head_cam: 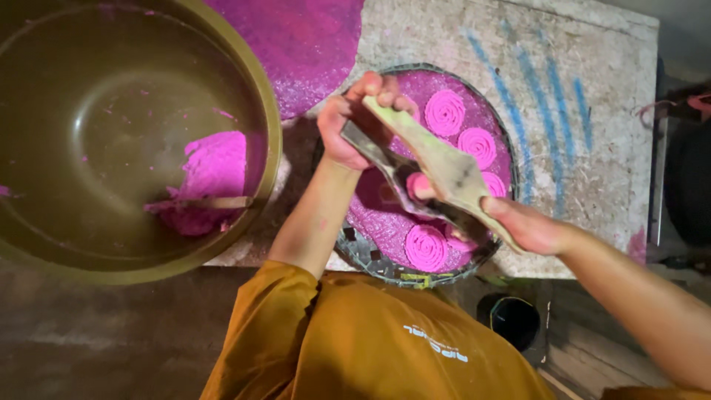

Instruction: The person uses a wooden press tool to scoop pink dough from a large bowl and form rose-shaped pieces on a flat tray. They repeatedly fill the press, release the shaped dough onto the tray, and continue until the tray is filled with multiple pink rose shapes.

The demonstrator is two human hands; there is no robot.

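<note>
Head view, looking straight down. The left hand [348,122] and the right hand [527,226] hold the two ends of a hinged wooden press [437,167] above a round woven tray [370,255]. The left fingers [381,89] are curled tight around the upper handle ends; the right hand closes over the lower ends, though its fingertips are hidden under the wood and their exact grip cannot be told. A lump of pink dough [416,185] shows at the middle of the press, over the tray.

The tray carries a pink-stained mat with several coiled spirals of pink dough [444,111] laid near the rim; the spiral [426,247] nearest the person lies just beside the tray's near edge. To the left stands a large olive-green bowl [44,244], mostly empty, holding a mound of the same pink dough [215,174] against its right wall, with a flat wooden stick [215,201] resting on it. A second pink-stained round mat [304,44] lies beyond, on the rough grey table [615,133], which bears blue streaks.

Risks, as judged from this arrangement: the press hangs very close above the finished spirals, so a dip of either hand could flatten one; uneven squeezing could break the strand or drop it across a neighbouring coil; the tray overhangs the table's near edge and a downward push there could tip it.
</note>
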